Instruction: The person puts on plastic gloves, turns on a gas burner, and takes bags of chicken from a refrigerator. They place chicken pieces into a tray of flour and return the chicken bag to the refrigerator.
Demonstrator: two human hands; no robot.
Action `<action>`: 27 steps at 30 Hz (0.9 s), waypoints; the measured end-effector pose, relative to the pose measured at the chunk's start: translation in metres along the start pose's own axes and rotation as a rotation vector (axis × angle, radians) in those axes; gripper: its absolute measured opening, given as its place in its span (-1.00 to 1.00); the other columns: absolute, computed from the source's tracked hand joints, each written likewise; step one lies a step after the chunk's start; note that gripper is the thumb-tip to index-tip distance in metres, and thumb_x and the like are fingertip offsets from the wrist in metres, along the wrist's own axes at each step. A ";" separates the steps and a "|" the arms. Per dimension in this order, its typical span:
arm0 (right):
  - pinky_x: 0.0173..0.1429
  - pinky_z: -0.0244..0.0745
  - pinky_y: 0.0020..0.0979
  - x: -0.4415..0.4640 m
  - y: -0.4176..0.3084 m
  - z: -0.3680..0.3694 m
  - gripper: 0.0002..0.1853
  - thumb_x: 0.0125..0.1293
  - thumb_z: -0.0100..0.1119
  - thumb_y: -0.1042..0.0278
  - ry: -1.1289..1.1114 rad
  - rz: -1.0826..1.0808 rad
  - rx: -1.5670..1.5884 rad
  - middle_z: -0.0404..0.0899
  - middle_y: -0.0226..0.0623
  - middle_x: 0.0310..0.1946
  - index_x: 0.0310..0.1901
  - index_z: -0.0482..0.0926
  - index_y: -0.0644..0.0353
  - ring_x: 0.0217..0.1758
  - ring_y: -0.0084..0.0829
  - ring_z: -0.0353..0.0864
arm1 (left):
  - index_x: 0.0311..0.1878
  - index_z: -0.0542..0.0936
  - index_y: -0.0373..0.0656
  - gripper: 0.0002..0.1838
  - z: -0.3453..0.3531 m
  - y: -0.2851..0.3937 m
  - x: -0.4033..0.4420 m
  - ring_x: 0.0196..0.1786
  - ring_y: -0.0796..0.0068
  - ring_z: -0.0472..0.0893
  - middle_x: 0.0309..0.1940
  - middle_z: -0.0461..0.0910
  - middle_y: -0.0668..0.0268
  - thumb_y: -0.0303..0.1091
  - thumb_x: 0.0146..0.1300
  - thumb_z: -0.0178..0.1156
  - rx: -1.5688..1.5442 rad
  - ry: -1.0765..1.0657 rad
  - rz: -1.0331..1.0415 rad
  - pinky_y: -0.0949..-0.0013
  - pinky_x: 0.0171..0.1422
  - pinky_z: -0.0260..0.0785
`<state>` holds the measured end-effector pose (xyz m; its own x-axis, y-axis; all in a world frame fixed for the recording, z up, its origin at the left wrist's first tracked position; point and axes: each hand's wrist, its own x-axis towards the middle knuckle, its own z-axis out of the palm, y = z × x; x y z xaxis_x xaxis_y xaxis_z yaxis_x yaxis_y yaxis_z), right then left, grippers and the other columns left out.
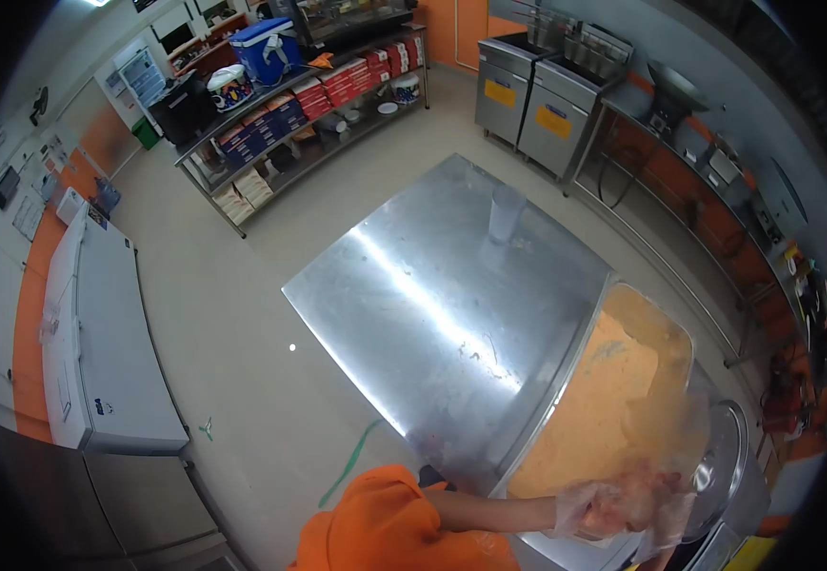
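My left hand [585,509], in a clear plastic glove, reaches across the near end of a tray [511,490] filled with orange-tan breading powder [589,400]. It is closed around pinkish pieces that look like raw chicken [634,495]. Beside it, my right hand [672,521] is also gloved in clear plastic and close to the same pieces; its fingers are hidden or smeared. A blurred tan patch [666,423] hangs over the powder just beyond the hands. Right of the tray stands a round steel bowl [739,428] with a shiny rim.
A steel table [432,285] adjoins the tray, with a clear plastic container [505,214] at its far side. Fryers [551,105] and a steel counter [666,133] line the right wall. A shelf of boxes [308,100] stands behind; a white chest freezer [109,333] is left.
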<state>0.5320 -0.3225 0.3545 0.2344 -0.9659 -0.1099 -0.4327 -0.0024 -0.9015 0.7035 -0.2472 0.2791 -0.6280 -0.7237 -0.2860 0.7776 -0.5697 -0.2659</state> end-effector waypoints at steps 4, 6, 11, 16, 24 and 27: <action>-0.21 0.44 -0.50 0.005 0.000 0.007 -0.91 0.16 0.22 0.57 0.054 0.029 0.087 0.60 -0.41 -0.37 -0.28 0.60 0.27 -0.30 -0.57 0.54 | 0.16 0.44 -0.23 -0.61 -0.011 -0.008 -0.001 -0.11 0.26 0.65 -0.12 0.55 0.11 -0.33 0.32 0.23 -0.019 0.015 -0.071 0.13 0.12 0.59; -0.24 0.44 -0.52 0.002 -0.010 0.010 -0.88 0.17 0.22 0.56 0.190 0.005 0.124 0.62 -0.40 -0.38 -0.24 0.64 0.26 -0.31 -0.56 0.56 | 0.18 0.40 -0.22 -0.48 -0.033 -0.012 0.018 -0.03 0.19 0.66 -0.03 0.54 0.08 -0.17 0.28 0.30 0.079 0.041 0.022 0.13 0.11 0.62; -0.20 0.50 -0.36 0.009 -0.027 0.005 -0.88 0.25 0.19 0.47 0.048 -0.059 -0.237 0.66 -0.28 -0.47 -0.26 0.62 0.34 -0.36 -0.49 0.62 | 0.24 0.30 -0.14 -0.33 -0.015 -0.009 0.001 0.02 0.16 0.67 0.03 0.50 0.12 0.04 0.24 0.33 0.091 0.101 0.068 0.13 0.10 0.64; -0.07 0.46 -0.28 -0.004 -0.064 -0.002 -0.82 0.26 0.21 0.35 -0.047 -0.001 -0.417 0.67 -0.14 -0.24 -0.18 0.65 0.25 -0.16 -0.33 0.65 | 0.19 0.45 -0.10 -0.44 0.012 0.008 -0.035 0.12 0.16 0.62 0.01 0.61 -0.09 0.14 0.36 0.15 0.127 0.042 -0.128 0.21 0.16 0.52; -0.13 0.49 -0.44 -0.013 -0.076 -0.011 -0.79 0.31 0.21 0.36 -0.036 0.139 -0.234 0.67 -0.29 -0.40 -0.21 0.66 0.37 -0.29 -0.57 0.59 | 0.01 0.56 -0.10 -0.72 0.009 0.009 -0.021 -0.10 0.36 0.59 -0.15 0.56 0.34 -0.19 0.33 0.22 0.217 0.298 0.213 0.19 0.00 0.59; -0.14 0.49 -0.43 -0.011 -0.070 -0.008 -0.80 0.31 0.20 0.37 0.023 0.220 -0.198 0.67 -0.28 -0.40 -0.22 0.65 0.37 -0.30 -0.57 0.59 | 0.03 0.55 -0.11 -0.74 -0.016 0.014 -0.014 -0.07 0.31 0.60 -0.11 0.57 0.34 -0.27 0.33 0.21 0.279 0.268 0.129 0.15 0.03 0.59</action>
<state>0.5530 -0.3133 0.4223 0.0979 -0.9544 -0.2821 -0.6326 0.1591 -0.7580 0.7228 -0.2384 0.2647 -0.4813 -0.6900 -0.5406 0.8055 -0.5914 0.0378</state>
